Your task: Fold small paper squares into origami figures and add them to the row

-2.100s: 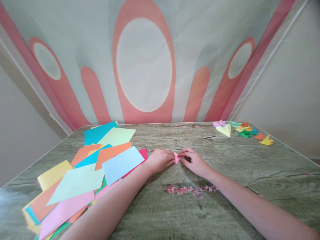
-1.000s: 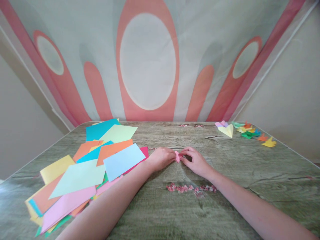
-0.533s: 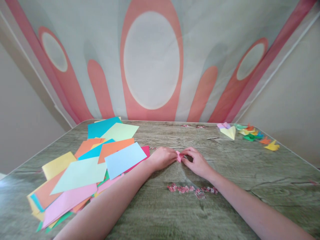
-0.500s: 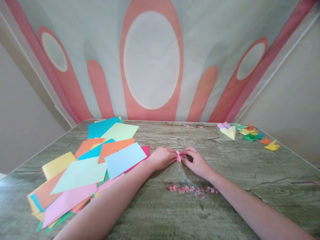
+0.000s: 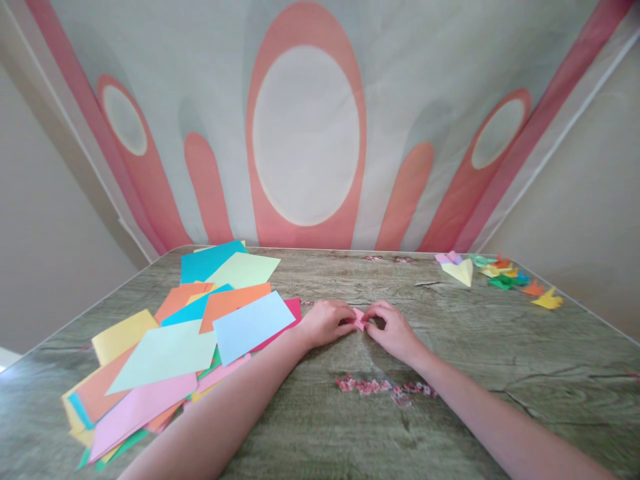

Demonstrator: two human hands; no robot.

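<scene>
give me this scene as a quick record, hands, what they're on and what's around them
left grip: fingertips on the left side of the small pink paper
right grip: fingertips on its right side
small pink paper: folds too small to make out
left of table: overlapping loose sheets in blue, green, orange, yellow and pink
far right of table: pale yellow folded paper; small folded figures in green, orange, yellow and blue
behind table: backdrop with coral and white shapes
</scene>
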